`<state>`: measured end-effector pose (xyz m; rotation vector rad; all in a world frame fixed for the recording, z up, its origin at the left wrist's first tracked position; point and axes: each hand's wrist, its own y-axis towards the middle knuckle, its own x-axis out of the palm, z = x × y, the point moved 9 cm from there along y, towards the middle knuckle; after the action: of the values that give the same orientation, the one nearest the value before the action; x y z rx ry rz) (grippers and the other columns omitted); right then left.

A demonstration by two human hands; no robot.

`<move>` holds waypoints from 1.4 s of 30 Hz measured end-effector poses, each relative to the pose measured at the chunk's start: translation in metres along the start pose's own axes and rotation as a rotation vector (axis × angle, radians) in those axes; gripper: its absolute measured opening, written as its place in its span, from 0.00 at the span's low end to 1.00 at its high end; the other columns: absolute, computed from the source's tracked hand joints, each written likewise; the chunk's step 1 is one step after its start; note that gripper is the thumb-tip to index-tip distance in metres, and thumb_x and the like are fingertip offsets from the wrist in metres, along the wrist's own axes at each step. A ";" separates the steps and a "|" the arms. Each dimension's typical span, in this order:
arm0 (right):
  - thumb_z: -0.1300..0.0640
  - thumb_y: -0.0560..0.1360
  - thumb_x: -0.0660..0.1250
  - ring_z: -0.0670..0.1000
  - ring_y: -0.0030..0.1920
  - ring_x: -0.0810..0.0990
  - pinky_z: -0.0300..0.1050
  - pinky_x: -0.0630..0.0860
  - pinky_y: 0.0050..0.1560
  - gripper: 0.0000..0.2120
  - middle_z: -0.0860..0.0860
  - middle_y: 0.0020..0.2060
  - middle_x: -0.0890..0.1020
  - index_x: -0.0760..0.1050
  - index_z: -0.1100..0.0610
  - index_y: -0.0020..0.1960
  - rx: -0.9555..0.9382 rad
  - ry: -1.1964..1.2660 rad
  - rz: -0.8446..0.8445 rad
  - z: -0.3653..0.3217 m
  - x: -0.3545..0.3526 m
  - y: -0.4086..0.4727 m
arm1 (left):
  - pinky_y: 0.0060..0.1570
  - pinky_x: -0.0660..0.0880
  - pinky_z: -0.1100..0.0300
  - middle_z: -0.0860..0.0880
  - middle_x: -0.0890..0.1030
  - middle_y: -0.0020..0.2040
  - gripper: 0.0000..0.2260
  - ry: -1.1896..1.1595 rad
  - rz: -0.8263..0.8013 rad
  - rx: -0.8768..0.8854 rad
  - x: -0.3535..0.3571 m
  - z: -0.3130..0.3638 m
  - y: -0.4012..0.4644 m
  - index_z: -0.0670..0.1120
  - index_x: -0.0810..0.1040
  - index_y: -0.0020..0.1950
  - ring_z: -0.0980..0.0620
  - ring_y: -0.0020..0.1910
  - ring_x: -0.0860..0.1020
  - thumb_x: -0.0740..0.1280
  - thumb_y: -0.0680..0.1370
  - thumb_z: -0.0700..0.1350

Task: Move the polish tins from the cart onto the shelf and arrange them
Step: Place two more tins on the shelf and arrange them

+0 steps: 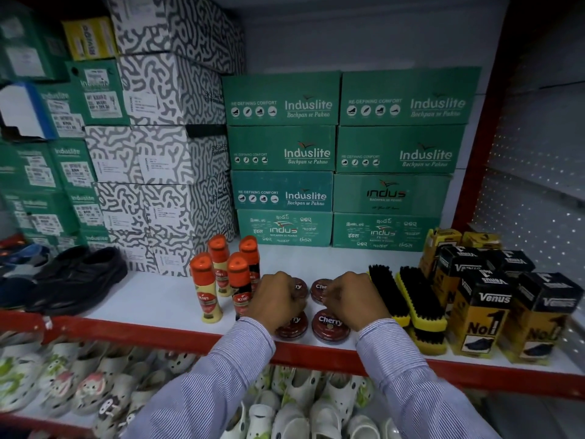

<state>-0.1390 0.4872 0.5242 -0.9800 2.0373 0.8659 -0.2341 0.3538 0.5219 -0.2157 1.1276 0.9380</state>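
**Lying flat: four polish tins in a square on the shelf**

Resting lid-up on the white shelf (152, 299), four round dark-red polish tins form a two-by-two block near the red front edge. The front right tin (330, 325) shows its "Cherry" lettering reading left to right toward the camera; being round, it has no long axis. The front left tin (292, 326) sits just beside it, half hidden. Behind them, the back right tin (319, 290) and back left tin (299, 287) show only slivers of lid.

The left hand (278, 301) hangs knuckles-up over the left pair, the right hand (356, 301) over the right pair. Both sets of fingers curl downward out of sight, so whether they clasp a tin cannot be told.

Left of the tins stand four orange-capped Kiwi bottles (232, 280), upright. To the right lie black-bristled brushes (418, 299) with yellow backs, then yellow-and-black Venus boxes (478, 315). Green Induslite boxes (281, 147) are stacked against the back wall.
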 end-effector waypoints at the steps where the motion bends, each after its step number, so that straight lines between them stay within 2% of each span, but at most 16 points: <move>1: 0.56 0.68 0.74 0.58 0.49 0.85 0.53 0.82 0.53 0.08 0.57 0.46 0.87 0.86 0.54 0.46 0.000 -0.007 -0.021 0.000 0.000 -0.007 | 0.44 0.76 0.58 0.40 0.86 0.47 0.09 0.007 -0.012 -0.003 0.000 -0.001 -0.006 0.41 0.84 0.45 0.42 0.50 0.83 0.74 0.71 0.47; 3: 0.54 0.67 0.75 0.58 0.48 0.84 0.50 0.82 0.50 0.07 0.58 0.45 0.86 0.86 0.54 0.44 0.008 -0.033 -0.071 0.000 0.004 -0.022 | 0.46 0.77 0.57 0.40 0.86 0.51 0.14 0.033 -0.052 -0.019 0.004 -0.004 -0.019 0.40 0.84 0.51 0.42 0.52 0.83 0.75 0.71 0.48; 6: 0.45 0.65 0.71 0.58 0.40 0.83 0.43 0.75 0.38 0.10 0.58 0.37 0.84 0.84 0.52 0.35 0.010 -0.085 -0.123 0.001 0.016 -0.036 | 0.40 0.76 0.59 0.44 0.85 0.47 0.17 0.051 -0.110 -0.025 0.015 -0.012 -0.030 0.44 0.85 0.49 0.46 0.48 0.84 0.76 0.67 0.55; 8: 0.44 0.66 0.70 0.58 0.42 0.83 0.44 0.75 0.40 0.13 0.59 0.38 0.84 0.85 0.52 0.38 0.001 -0.101 -0.101 0.000 0.019 -0.039 | 0.42 0.79 0.56 0.46 0.86 0.46 0.18 0.045 -0.093 -0.002 0.014 -0.012 -0.034 0.47 0.86 0.49 0.47 0.47 0.84 0.75 0.66 0.57; 11: 0.46 0.67 0.72 0.58 0.43 0.84 0.47 0.80 0.43 0.10 0.58 0.40 0.86 0.86 0.50 0.42 -0.013 -0.092 -0.084 -0.004 0.018 -0.041 | 0.42 0.80 0.56 0.46 0.88 0.45 0.12 0.017 -0.058 0.045 0.007 -0.004 -0.038 0.49 0.88 0.49 0.48 0.45 0.85 0.75 0.69 0.52; 13: 0.50 0.67 0.72 0.57 0.44 0.84 0.48 0.82 0.45 0.07 0.57 0.41 0.86 0.86 0.47 0.44 -0.020 -0.067 -0.090 -0.007 0.018 -0.042 | 0.44 0.80 0.56 0.47 0.89 0.45 0.10 -0.037 -0.042 0.062 0.003 -0.001 -0.040 0.52 0.88 0.48 0.50 0.45 0.85 0.76 0.69 0.50; 15: 0.55 0.67 0.73 0.57 0.44 0.84 0.49 0.82 0.47 0.09 0.56 0.42 0.87 0.86 0.45 0.45 -0.035 -0.043 -0.101 -0.011 0.019 -0.043 | 0.45 0.81 0.58 0.49 0.89 0.44 0.09 -0.062 -0.017 0.059 0.002 -0.003 -0.040 0.52 0.88 0.48 0.52 0.45 0.86 0.76 0.68 0.49; 18: 0.56 0.67 0.73 0.57 0.46 0.85 0.50 0.82 0.49 0.10 0.56 0.44 0.87 0.85 0.47 0.47 -0.035 -0.029 -0.097 -0.012 0.020 -0.043 | 0.45 0.80 0.61 0.49 0.89 0.46 0.10 -0.063 0.026 0.038 0.000 -0.007 -0.039 0.52 0.88 0.49 0.52 0.46 0.86 0.77 0.68 0.50; 25: 0.60 0.69 0.72 0.58 0.50 0.84 0.48 0.81 0.55 0.13 0.59 0.50 0.86 0.85 0.49 0.52 -0.021 -0.014 -0.087 -0.012 0.022 -0.042 | 0.44 0.82 0.55 0.49 0.89 0.45 0.15 -0.060 0.042 0.008 0.002 -0.015 -0.037 0.50 0.87 0.48 0.54 0.44 0.85 0.74 0.67 0.56; 32: 0.60 0.68 0.72 0.58 0.48 0.85 0.49 0.82 0.54 0.14 0.58 0.49 0.86 0.85 0.48 0.51 -0.010 -0.028 -0.074 -0.013 0.021 -0.043 | 0.39 0.77 0.64 0.50 0.89 0.44 0.14 -0.098 0.046 0.000 0.003 -0.018 -0.037 0.49 0.88 0.48 0.55 0.42 0.85 0.76 0.67 0.55; 37: 0.60 0.68 0.73 0.57 0.48 0.85 0.50 0.82 0.54 0.12 0.57 0.47 0.87 0.86 0.50 0.49 0.006 -0.029 -0.060 -0.012 0.019 -0.043 | 0.44 0.81 0.60 0.50 0.89 0.45 0.16 -0.128 0.044 -0.020 0.003 -0.019 -0.037 0.47 0.87 0.48 0.56 0.43 0.85 0.77 0.66 0.55; 42: 0.59 0.67 0.72 0.56 0.46 0.85 0.50 0.83 0.51 0.11 0.56 0.45 0.88 0.86 0.50 0.48 0.004 -0.044 -0.054 -0.011 0.020 -0.042 | 0.44 0.77 0.64 0.50 0.89 0.48 0.19 -0.144 0.045 -0.048 0.003 -0.022 -0.037 0.47 0.87 0.51 0.55 0.45 0.85 0.78 0.66 0.56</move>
<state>-0.1164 0.4503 0.5027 -1.0006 1.9660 0.8473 -0.2212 0.3202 0.4986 -0.1595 0.9818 1.0056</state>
